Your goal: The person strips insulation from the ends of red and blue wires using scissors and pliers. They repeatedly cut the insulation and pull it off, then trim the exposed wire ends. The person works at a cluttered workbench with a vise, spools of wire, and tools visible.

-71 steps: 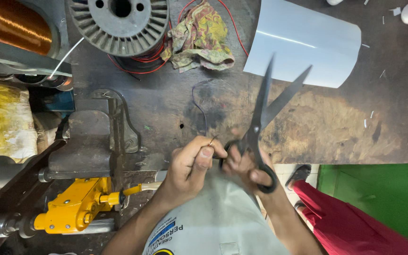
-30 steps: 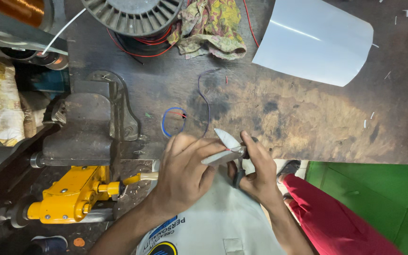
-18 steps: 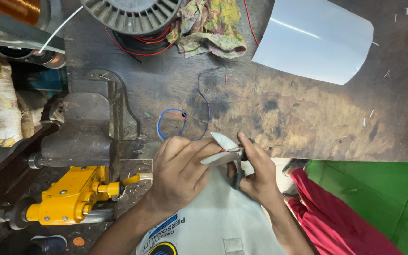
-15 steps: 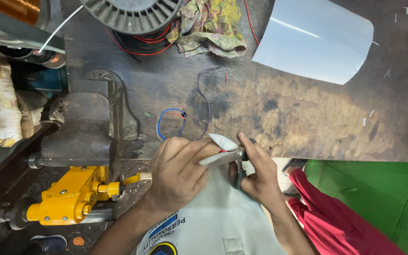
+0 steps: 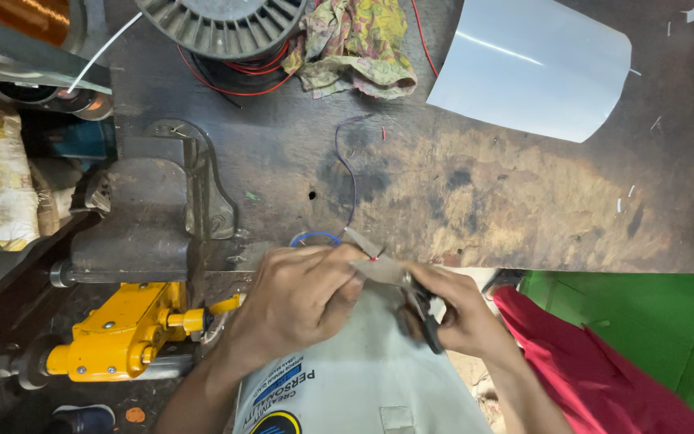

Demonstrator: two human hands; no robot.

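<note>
scissors (image 5: 399,277) clenched in right hand (image 5: 463,317), blades shut, pointing left toward left hand (image 5: 303,293); left fingers pinch thin blue wire (image 5: 315,236) (red tip at blades) over desk (image 5: 483,193) edge.

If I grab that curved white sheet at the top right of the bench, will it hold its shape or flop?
The white sheet looks thin and glossy, so it is probably light and slippery to pinch. It lies bowed on the bench, which suggests springy rather than limp; it would likely flex when lifted by one edge, and slide easily if pushed.
</note>
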